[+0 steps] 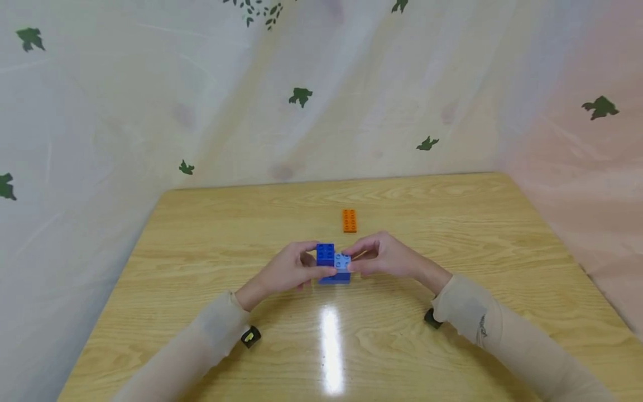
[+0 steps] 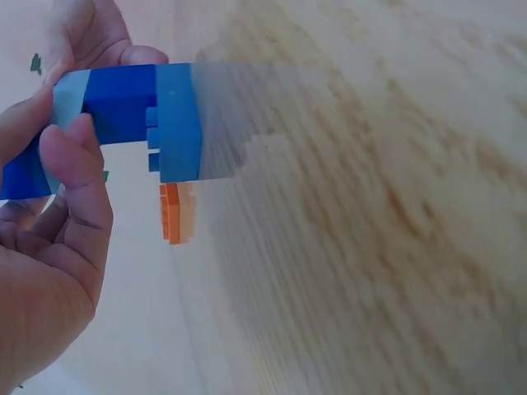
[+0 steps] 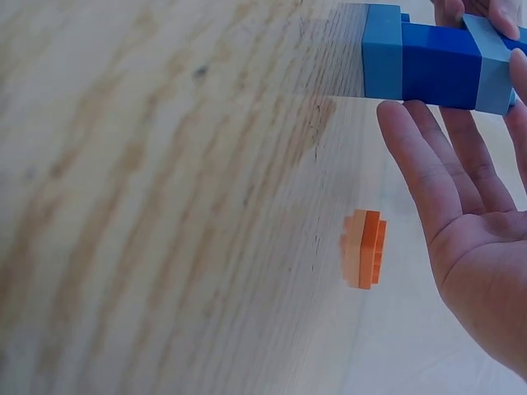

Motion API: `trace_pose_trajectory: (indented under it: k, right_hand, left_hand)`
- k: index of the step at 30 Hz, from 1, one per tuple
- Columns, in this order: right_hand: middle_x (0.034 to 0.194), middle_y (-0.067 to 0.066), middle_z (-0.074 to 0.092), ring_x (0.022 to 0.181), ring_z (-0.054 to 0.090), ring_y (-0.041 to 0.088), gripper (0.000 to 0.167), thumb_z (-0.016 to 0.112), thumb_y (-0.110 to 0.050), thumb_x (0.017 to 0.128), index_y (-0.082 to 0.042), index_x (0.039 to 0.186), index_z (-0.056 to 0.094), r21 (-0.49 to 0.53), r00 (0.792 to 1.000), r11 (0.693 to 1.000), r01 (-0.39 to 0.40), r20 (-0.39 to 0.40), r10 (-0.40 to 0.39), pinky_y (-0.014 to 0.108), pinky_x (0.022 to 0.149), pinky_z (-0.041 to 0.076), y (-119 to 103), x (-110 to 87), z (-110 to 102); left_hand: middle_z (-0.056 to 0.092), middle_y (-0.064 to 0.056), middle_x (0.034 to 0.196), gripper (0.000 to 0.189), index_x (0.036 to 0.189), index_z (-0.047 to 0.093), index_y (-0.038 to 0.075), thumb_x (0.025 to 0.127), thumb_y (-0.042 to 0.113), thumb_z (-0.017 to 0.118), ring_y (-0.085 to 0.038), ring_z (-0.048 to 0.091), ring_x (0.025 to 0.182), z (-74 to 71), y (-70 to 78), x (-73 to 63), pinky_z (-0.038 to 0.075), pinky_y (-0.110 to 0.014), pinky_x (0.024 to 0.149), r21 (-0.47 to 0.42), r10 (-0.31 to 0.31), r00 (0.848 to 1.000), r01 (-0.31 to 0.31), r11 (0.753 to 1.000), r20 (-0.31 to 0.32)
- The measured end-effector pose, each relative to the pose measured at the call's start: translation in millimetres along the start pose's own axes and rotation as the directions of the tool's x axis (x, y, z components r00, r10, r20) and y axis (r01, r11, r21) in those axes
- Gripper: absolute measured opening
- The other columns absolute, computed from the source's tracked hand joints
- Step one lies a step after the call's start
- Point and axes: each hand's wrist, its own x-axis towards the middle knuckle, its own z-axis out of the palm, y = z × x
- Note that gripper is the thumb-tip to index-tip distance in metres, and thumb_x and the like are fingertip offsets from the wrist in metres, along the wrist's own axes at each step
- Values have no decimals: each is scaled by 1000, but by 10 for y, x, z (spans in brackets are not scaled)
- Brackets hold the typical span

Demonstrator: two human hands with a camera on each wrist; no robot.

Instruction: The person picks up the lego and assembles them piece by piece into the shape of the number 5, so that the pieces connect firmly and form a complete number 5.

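Observation:
A small stack of toy building bricks stands at the middle of the table. At its bottom is a medium-blue brick (image 2: 179, 123), with a dark blue brick (image 3: 440, 66) upon it. Above that comes a light blue brick (image 1: 342, 262), and another dark blue brick (image 1: 325, 253) tops the left side. My left hand (image 1: 288, 267) grips the stack from the left, its thumb across the near side. From the right, my right hand (image 1: 387, 257) pinches the light blue brick between thumb and finger. Its other fingers stretch out beside the lower bricks in the right wrist view.
A flat orange brick (image 1: 349, 221) lies studs up on the wooden table (image 1: 211, 234), behind the stack. Pale cloth (image 1: 351, 134) with green leaf and bird shapes hangs beyond the table's far edge and along its sides. Dark wrist devices (image 1: 250, 336) show below the sleeves.

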Motion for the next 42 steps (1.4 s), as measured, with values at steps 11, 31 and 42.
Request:
trace_pose_trajectory:
  k: [11,31,42]
  right_hand:
    - [119,14,72,96,70,45,34,77,-11,91,-2,123,71,-1,1000,1000,-18,-3,18,54,76,60,-24,4,15]
    - [120,14,71,93,70,46,35,76,-11,92,0,125,69,1,1000,1000,-9,15,9,53,77,60,-53,19,22]
    - [139,18,60,121,61,32,49,64,-21,102,0,144,52,-216,996,973,84,54,-74,41,92,57,-59,103,-286]
  left_hand:
    - [69,-20,79,36,125,64,18,94,35,75,-36,58,51,-2,3,-14,52,-45,44,13,-11,1000,11,1000,-8]
    - [69,-27,86,37,129,60,14,97,28,72,-44,64,62,-13,2,-89,58,-45,53,-93,-29,1000,28,995,-5]
    - [71,-22,88,42,132,59,15,96,32,73,-46,64,63,10,-9,-89,58,-49,51,-85,-38,999,38,996,-5]
